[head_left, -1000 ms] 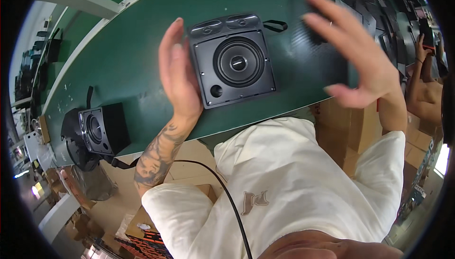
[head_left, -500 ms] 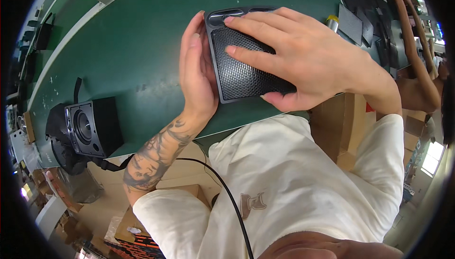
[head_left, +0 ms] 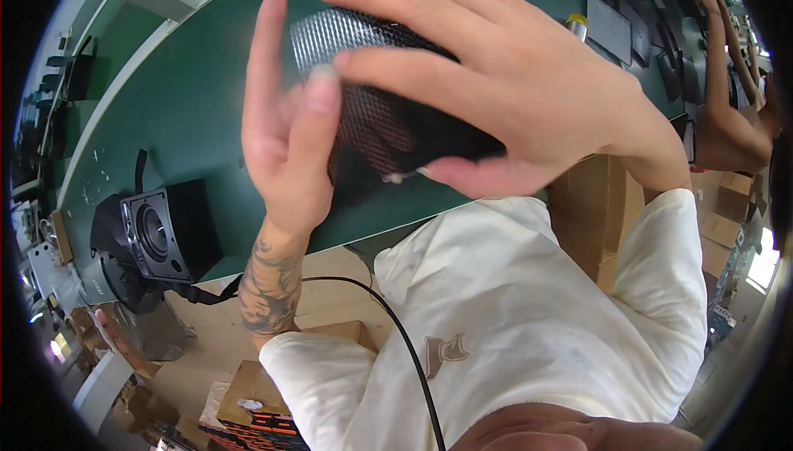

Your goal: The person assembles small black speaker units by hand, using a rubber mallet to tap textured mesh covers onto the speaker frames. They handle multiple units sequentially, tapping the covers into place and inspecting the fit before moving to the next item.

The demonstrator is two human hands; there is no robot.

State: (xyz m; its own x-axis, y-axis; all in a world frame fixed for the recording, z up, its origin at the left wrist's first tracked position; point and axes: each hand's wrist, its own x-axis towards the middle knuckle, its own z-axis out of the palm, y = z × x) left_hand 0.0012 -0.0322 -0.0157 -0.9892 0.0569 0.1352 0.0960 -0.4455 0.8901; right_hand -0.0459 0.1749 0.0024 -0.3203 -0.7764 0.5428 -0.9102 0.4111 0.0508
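Between my hands is a black mesh speaker grille, raised toward me and tilted, its far left corner shining in the light. My left hand grips its left edge, thumb on the front and index finger stretched upward past it. Skin shows faintly through the mesh, so some fingers lie behind it. Across the right part of the grille lies my right hand, fingers over the front and thumb at the near edge. Both hands are a little blurred, and much of the grille is covered.
A black speaker box with a round cone stands at the left end of the green table, beside a black strap. Dark flat panels and a yellow-topped can lie at the right. Another person's arms reach in there.
The grille has come up and tilted, and its frame no longer shows clearly. My left hand has moved left, with its index finger spread away. My right hand has come closer, still over the mesh.
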